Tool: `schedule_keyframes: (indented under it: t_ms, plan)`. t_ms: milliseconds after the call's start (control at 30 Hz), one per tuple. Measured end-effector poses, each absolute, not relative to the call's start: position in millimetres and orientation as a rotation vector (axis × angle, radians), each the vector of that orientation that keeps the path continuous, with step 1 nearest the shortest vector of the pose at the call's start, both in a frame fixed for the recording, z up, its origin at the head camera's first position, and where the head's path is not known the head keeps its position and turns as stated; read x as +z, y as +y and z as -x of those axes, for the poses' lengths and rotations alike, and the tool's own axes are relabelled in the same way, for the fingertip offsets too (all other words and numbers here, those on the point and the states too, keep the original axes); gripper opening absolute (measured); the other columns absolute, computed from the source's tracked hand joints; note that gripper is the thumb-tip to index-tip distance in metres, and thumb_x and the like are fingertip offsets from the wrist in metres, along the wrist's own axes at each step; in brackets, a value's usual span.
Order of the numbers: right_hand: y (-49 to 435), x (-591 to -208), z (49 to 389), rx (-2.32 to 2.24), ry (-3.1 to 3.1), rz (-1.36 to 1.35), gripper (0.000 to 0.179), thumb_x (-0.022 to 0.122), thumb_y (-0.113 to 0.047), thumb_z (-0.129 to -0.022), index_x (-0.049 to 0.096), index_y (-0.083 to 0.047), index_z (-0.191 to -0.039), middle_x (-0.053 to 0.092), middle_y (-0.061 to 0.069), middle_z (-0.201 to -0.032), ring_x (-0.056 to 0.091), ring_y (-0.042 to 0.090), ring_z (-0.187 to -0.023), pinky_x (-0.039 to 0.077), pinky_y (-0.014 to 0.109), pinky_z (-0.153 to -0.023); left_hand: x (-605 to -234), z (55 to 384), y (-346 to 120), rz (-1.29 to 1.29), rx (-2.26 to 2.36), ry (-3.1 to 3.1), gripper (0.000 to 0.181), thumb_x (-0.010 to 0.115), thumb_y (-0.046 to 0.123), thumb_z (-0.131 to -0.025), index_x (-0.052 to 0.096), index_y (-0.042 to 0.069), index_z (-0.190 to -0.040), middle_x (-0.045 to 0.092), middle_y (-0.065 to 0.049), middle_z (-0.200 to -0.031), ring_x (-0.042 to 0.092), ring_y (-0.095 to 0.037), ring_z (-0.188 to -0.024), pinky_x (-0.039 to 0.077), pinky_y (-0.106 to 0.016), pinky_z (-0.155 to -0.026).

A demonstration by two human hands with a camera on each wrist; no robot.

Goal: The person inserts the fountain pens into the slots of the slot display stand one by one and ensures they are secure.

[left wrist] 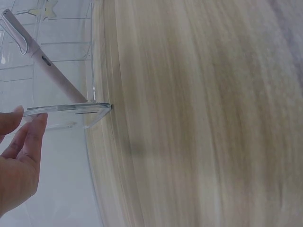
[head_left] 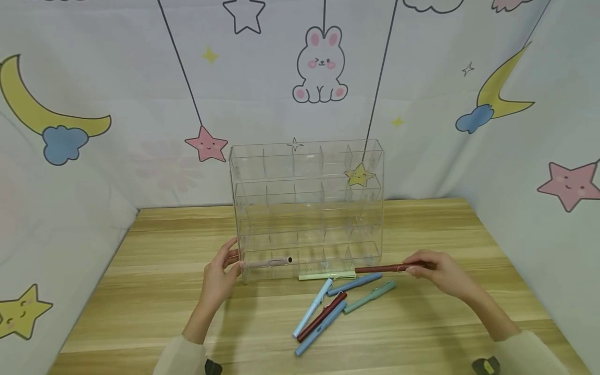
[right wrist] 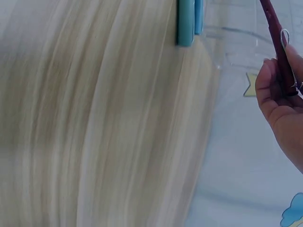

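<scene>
In the head view, a clear plastic rack [head_left: 265, 196] with small compartments stands on the table. My left hand [head_left: 219, 276] pinches its left side panel near the bottom, thumb on one face and fingers on the other, as the left wrist view shows. A pale pinkish pen [left wrist: 57, 75] with a clip lies in the lowest row, just inside that panel. On the right, my right hand [head_left: 440, 271] holds a dark red pen [head_left: 379, 269] by its clip end, thumb against fingers. The pen points left, its far end near a light green pen [head_left: 327, 275].
In front of the rack several pens lie loose: a light blue pen [head_left: 312, 308], another dark red pen [head_left: 322, 316], a blue pen [head_left: 321, 329], a second blue one and a green pen [head_left: 370, 297]. A patterned white cloth [head_left: 262, 114] hangs behind the wooden table [head_left: 164, 291].
</scene>
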State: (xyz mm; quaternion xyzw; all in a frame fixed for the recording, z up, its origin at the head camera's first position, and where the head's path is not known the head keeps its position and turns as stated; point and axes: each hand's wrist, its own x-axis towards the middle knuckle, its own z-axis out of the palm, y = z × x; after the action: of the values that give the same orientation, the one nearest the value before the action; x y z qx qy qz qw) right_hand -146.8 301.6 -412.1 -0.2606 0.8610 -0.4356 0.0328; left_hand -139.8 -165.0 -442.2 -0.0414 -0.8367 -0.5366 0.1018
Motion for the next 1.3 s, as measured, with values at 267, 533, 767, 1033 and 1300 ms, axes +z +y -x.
schedule_keyframes:
  t_ms: [267,533,767,1033,1300]
  plan:
    - [271,-407,149,-1.416,2.655,0.683,0.016,0.059,-0.009,-0.089,0.066,0.002,-0.099,0.063,0.004,-0.074,0.060,0.019,-0.063,0.052,0.029,-0.054,-441,138,-165,0.133,-1.590,-2.468,0.056,0.060,-0.010,-0.082,0.041,0.000,-0.134,0.057,-0.027,-0.112,0.058,-0.037,-0.101,0.055,-0.030,-0.072]
    - [235,-405,153,-1.518,2.668,0.602,0.016,0.060,-0.010,-0.088,0.065,0.003,-0.096,0.062,0.005,-0.069,0.060,0.021,-0.059,0.053,0.032,-0.052,-442,139,-165,0.126,-1.587,-2.473,0.057,0.061,-0.011,-0.081,0.041,0.000,-0.134,0.058,-0.027,-0.111,0.058,-0.037,-0.101,0.055,-0.030,-0.072]
    - [202,-404,159,-1.566,2.705,0.609,0.012,0.061,-0.008,-0.087,0.065,0.001,-0.094,0.062,0.004,-0.068,0.059,0.026,-0.058,0.053,0.034,-0.050,-441,139,-166,0.127,-1.591,-2.471,0.057,0.061,-0.011,-0.081,0.041,0.000,-0.134,0.058,-0.027,-0.111,0.058,-0.037,-0.101,0.055,-0.031,-0.072]
    - [163,-407,164,-1.583,2.725,0.642,0.010,0.065,-0.008,-0.084,0.066,0.001,-0.088,0.061,0.002,-0.065,0.059,0.019,-0.053,0.053,0.030,-0.048,-442,139,-166,0.129,-1.571,-2.483,0.057,0.061,-0.012,-0.081,0.041,0.000,-0.133,0.058,-0.027,-0.110,0.059,-0.038,-0.100,0.055,-0.031,-0.071]
    - [134,-413,166,-1.468,2.756,0.639,0.010,0.066,-0.014,-0.084,0.066,-0.004,-0.084,0.058,-0.002,-0.060,0.056,0.018,-0.049,0.048,0.023,-0.043,-442,140,-166,0.127,-1.547,-2.495,0.058,0.061,-0.012,-0.080,0.041,0.000,-0.134,0.058,-0.026,-0.110,0.059,-0.037,-0.100,0.056,-0.033,-0.071]
